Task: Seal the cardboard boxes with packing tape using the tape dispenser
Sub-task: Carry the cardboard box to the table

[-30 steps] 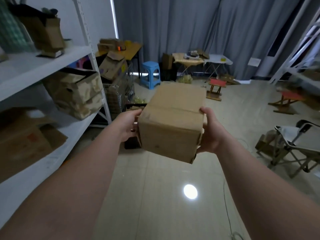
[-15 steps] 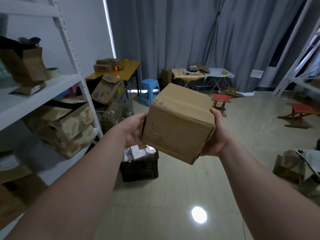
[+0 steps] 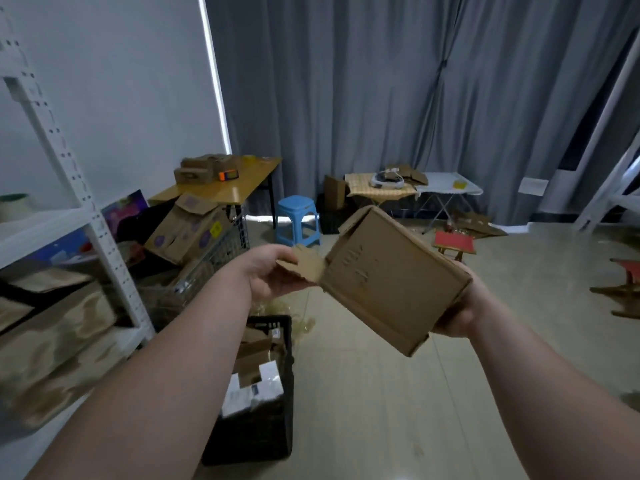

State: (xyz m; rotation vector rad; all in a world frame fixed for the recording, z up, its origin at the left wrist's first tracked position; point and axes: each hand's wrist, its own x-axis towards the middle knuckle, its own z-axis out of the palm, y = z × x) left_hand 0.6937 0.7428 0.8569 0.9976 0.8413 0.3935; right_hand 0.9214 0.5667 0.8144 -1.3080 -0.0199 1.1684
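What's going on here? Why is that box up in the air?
A person is holding a small cardboard box in the air with both hands. The right hand cups its lower right corner, and the left hand holds a loose flap sticking out at the box's left end. So the box is not sealed yet, and neither hand has a tape dispenser. Below, a black crate of cardboard and white packets sits on the floor.

R hand (image 3: 458, 315) fingers: behind box (image 3: 391, 278) | shelf (image 3: 41, 230): cut by L edge | orange item (image 3: 229, 174): too small
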